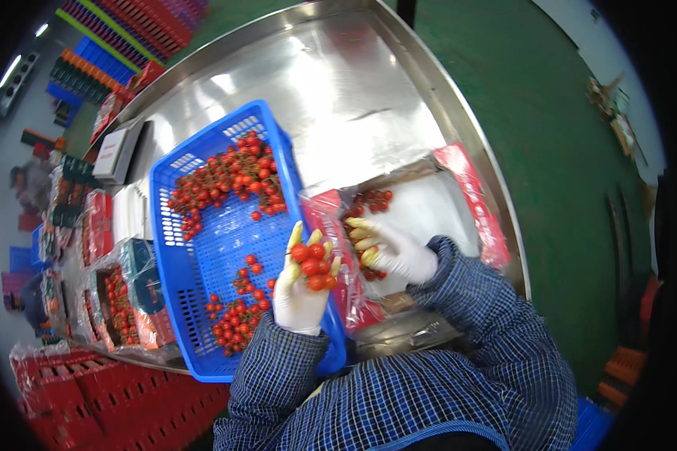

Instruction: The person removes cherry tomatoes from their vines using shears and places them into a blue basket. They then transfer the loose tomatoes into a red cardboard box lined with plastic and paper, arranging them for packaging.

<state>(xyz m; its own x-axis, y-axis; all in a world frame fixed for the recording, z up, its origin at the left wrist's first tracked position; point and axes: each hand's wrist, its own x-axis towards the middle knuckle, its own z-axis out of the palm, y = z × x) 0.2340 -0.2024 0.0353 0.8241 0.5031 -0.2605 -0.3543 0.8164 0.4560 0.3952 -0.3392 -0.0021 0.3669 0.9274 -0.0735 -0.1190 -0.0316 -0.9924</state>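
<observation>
My left hand [302, 287], in a white glove with yellowed fingertips, holds a cluster of red cherry tomatoes [314, 266] palm up. It is above the right edge of a blue perforated plastic basket [225, 248], where vine tomatoes [220, 183] are heaped at the far end and more lie at the near end. My right hand [392, 251], gloved alike, reaches into an open carton [471, 197] with red flaps and a white liner [423, 208]. Its fingers are over tomatoes [372, 201] along the carton's left side; whether they grip any is hidden.
Everything stands on a steel table with a raised rim [462, 107]. Left of the basket are a white-topped box [113, 149], a stack of white sheets [130, 211] and a packed tomato carton [121, 304]. Red crates [124, 394] stand at lower left. Other people [31, 183] are farther left.
</observation>
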